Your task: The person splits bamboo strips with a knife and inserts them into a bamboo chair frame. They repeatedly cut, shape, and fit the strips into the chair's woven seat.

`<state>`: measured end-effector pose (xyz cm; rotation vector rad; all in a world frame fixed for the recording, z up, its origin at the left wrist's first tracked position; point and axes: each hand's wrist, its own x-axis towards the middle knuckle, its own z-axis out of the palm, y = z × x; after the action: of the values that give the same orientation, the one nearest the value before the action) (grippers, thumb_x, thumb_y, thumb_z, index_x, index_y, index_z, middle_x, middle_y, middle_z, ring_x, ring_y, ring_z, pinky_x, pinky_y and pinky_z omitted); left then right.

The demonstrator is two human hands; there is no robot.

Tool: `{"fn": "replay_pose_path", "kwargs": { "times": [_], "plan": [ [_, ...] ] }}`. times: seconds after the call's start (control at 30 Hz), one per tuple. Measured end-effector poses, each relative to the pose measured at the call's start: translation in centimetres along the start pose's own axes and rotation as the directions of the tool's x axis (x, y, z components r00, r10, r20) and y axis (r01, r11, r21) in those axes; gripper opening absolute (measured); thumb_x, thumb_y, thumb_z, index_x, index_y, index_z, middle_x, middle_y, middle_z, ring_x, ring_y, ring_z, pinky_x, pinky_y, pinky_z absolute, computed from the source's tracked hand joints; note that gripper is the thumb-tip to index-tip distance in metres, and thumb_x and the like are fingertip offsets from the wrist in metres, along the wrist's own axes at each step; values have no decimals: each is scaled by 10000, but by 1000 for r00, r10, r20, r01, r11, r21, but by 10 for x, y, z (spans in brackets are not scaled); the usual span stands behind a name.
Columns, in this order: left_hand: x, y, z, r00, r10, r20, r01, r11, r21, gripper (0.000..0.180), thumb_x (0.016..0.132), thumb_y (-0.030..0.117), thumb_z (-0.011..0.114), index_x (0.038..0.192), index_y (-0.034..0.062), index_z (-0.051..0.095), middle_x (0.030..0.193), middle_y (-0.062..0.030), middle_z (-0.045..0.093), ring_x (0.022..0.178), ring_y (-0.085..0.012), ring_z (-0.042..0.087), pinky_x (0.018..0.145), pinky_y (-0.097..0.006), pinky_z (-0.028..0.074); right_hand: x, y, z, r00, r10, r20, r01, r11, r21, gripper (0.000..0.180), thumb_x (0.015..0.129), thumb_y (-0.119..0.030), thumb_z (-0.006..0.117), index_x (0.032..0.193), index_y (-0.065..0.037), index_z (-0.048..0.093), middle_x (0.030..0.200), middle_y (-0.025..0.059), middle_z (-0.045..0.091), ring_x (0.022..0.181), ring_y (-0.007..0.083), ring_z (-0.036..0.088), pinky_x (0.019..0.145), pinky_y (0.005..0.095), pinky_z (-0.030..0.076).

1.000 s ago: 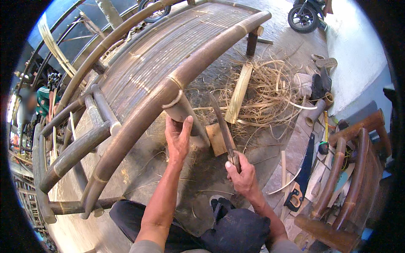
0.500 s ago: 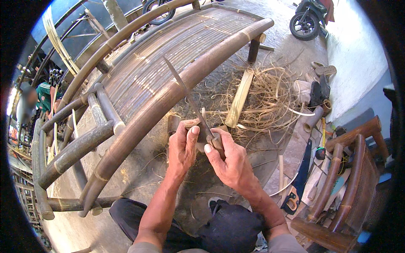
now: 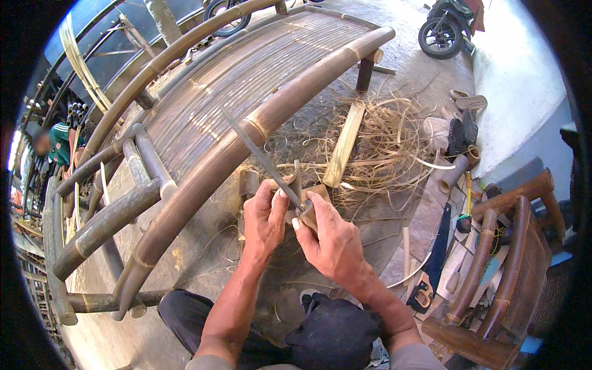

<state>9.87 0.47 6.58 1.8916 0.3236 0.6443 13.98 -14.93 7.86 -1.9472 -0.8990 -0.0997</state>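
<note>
My right hand [image 3: 333, 237] is closed around the handle of a long knife. Its narrow dark blade [image 3: 250, 145] points up and to the left, the tip overlapping the bench's front bamboo rail in view. Close beside it, my left hand [image 3: 264, 216] is closed, thumb and fingers pinching a thin bamboo strip [image 3: 296, 174] at the blade. The strip's lower part is hidden behind the blade and fingers. Just beyond my hands, a short bamboo piece [image 3: 249, 184] stands near the bench.
A long bamboo bench [image 3: 209, 179] spans the left. Ahead lie a heap of bamboo shavings [image 3: 382, 142] and a split bamboo piece [image 3: 344, 145]. At right are a handsaw [image 3: 438, 246], a tape measure [image 3: 464, 223] and a bamboo chair [image 3: 502, 277]. Another person [image 3: 61, 145] is far left.
The knife blade has swung lower and to the left, its tip nearer the bench's front rail. More of the strip shows beside the blade. Both hands keep their grips.
</note>
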Motion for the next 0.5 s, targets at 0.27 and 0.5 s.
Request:
{"fn": "replay_pose_path", "kwargs": {
  "times": [0.27,0.5],
  "plan": [
    [0,-1,10,1000,-26,-5,26,999,-19,259,1036,118,533,1239,27,666,892,-85,740,806,-115,669,723,-295,532,-6,6,4,997,-48,-54,35,976,-216,554,929,-239,709,1371,18,497,1146,260,667,927,412,707,723,459,589],
    [4,-1,11,999,-25,25,26,999,-29,251,1039,161,560,1215,14,662,884,-88,735,799,-114,664,714,-297,529,-1,8,-2,999,32,-13,-32,999,-10,524,945,-225,670,1363,28,480,952,241,677,809,417,701,660,472,574]
  ]
}}
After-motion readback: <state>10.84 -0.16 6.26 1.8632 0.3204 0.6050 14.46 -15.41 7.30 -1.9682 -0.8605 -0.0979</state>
